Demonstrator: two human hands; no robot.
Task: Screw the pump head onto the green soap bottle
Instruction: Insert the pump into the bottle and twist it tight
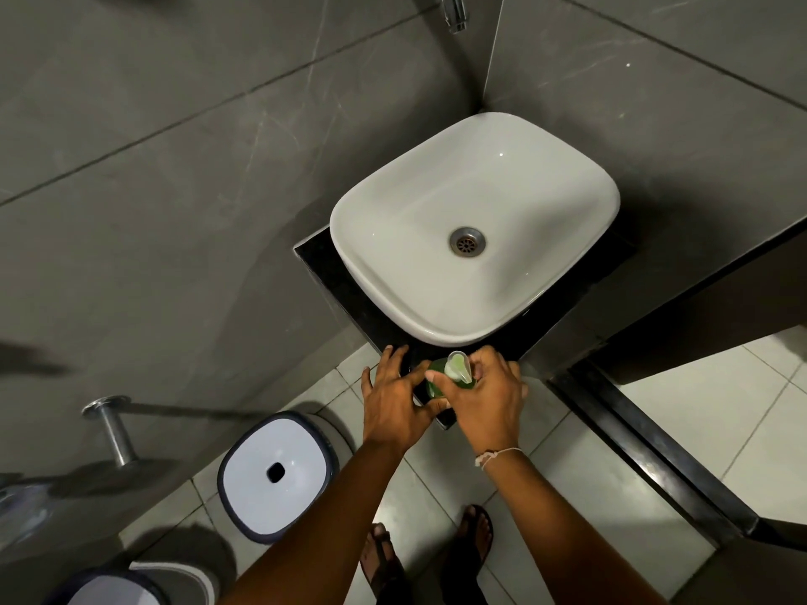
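A white basin fills most of a black worktop set into a grey tiled corner. At the worktop's near corner stands the green soap bottle, translucent green, largely hidden by both hands. The right hand is curled around the pale pump head on top. The left hand lies spread, fingers against the bottle's side. On the floor to the left sits a white-lidded bin.
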